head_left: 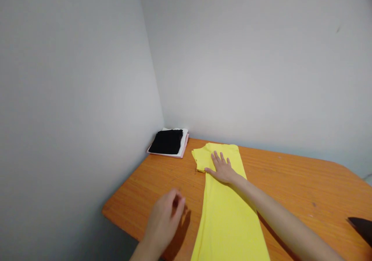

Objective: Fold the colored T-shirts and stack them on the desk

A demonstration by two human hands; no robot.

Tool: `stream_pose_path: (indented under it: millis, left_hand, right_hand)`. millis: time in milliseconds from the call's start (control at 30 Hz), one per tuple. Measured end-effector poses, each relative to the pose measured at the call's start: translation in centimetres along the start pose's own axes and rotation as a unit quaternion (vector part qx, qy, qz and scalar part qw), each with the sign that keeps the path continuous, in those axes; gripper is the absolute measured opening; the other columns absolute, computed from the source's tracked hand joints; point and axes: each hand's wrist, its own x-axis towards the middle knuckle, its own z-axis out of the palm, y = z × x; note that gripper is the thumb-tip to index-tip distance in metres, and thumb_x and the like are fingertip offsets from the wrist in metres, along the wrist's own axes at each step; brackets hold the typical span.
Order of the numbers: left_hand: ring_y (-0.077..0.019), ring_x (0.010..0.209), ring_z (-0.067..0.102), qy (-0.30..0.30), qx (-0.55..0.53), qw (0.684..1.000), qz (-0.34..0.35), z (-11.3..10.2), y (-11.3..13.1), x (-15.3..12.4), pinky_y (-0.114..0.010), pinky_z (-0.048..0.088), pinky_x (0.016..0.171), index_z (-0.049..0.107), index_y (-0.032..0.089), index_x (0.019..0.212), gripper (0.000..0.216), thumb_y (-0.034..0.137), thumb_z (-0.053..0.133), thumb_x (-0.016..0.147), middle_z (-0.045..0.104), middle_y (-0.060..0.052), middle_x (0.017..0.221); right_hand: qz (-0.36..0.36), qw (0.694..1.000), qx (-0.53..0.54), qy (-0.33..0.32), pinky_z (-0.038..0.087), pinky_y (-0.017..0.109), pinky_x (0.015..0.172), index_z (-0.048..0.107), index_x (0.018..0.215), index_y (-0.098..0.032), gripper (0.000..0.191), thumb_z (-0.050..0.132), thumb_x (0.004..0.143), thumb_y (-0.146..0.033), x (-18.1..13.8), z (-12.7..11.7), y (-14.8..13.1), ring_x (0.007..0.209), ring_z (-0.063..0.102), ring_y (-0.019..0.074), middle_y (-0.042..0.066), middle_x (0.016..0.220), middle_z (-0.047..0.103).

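A yellow T-shirt [229,218], folded lengthwise into a long strip, lies on the wooden table [290,183]. Its short sleeve sticks out to the left near the far end, and its near end runs out of the bottom of the view. My right hand [222,170] rests flat on the shirt's upper part, fingers spread, thumb by the sleeve. Left of the shirt, my left hand [165,216] hovers over the table with loosely curled fingers, a gap between thumb and forefinger, and nothing visible in it. It is slightly blurred and apart from the cloth.
In the far left corner sits a stack of folded cloth, black [167,142] on top of white [185,137] and pink [186,144]. Grey walls [247,59] border the table at the back and left. A dark pointed object [362,227] juts in at the right edge.
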Motion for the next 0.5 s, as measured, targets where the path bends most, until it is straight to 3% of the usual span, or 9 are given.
stream_pose_path:
  millis: [67, 167, 233, 333, 500]
  left_hand:
    - [-0.0162, 0.090, 0.061, 0.006, 0.063, 0.997, 0.047, 0.5, 0.5, 6.5, -0.024, 0.043, 0.079, 0.057, 0.019, 0.099, 0.021, 0.033, 0.040, 0.097, 0.067, -0.004, 0.095]
    - [-0.0170, 0.099, 0.060, -0.007, 0.126, 0.991, 0.034, 2.7, 1.0, 15.3, -0.025, 0.042, 0.087, 0.054, 0.015, 0.111, 0.021, 0.024, 0.041, 0.097, 0.066, -0.009, 0.108]
    - [-0.0194, 0.106, 0.059, -0.013, 0.148, 0.989, 0.017, 4.5, 1.1, 19.6, -0.028, 0.041, 0.092, 0.055, 0.012, 0.113, 0.023, 0.022, 0.043, 0.096, 0.064, -0.013, 0.112]
    - [-0.0241, 0.113, 0.056, -0.031, 0.178, 0.983, -0.020, 6.7, 1.0, 23.5, -0.036, 0.041, 0.098, 0.058, 0.008, 0.110, 0.028, 0.030, 0.050, 0.095, 0.062, -0.018, 0.115]
    - [-0.0243, 0.111, 0.057, -0.085, 0.174, 0.979, -0.070, 8.2, 0.3, 26.4, -0.048, 0.044, 0.098, 0.061, 0.014, 0.109, 0.033, 0.040, 0.062, 0.090, 0.060, -0.009, 0.118]
  right_hand:
    - [0.004, 1.000, -0.008, 0.007, 0.001, 0.061, 0.113, 0.016, 0.154, -0.015, 0.097, 0.022, 0.085, -0.082, -0.3, 0.5, -0.8, 0.144, -0.004, 0.0359, 0.009, 0.158, -0.002]
    - [0.003, 0.999, -0.027, 0.044, -0.001, 0.062, 0.112, 0.022, 0.154, -0.015, 0.096, 0.023, 0.085, -0.082, -0.6, 1.2, -1.4, 0.144, 0.001, 0.0371, 0.010, 0.158, 0.003]
    - [0.000, 0.998, -0.030, 0.055, 0.001, 0.063, 0.112, 0.023, 0.153, -0.017, 0.088, 0.019, 0.089, -0.077, -0.7, 1.3, -1.4, 0.144, 0.003, 0.0364, 0.009, 0.158, 0.006]
    - [0.004, 0.998, -0.037, 0.058, 0.002, 0.062, 0.112, 0.023, 0.153, -0.018, 0.075, 0.015, 0.095, -0.066, -0.8, 1.1, -1.5, 0.144, 0.004, 0.0345, 0.007, 0.158, 0.008]
    - [0.008, 0.999, -0.011, 0.052, -0.002, 0.061, 0.112, 0.023, 0.153, -0.016, 0.084, 0.014, 0.091, -0.073, -1.1, 0.4, -1.9, 0.144, 0.001, 0.0349, 0.009, 0.157, 0.010]
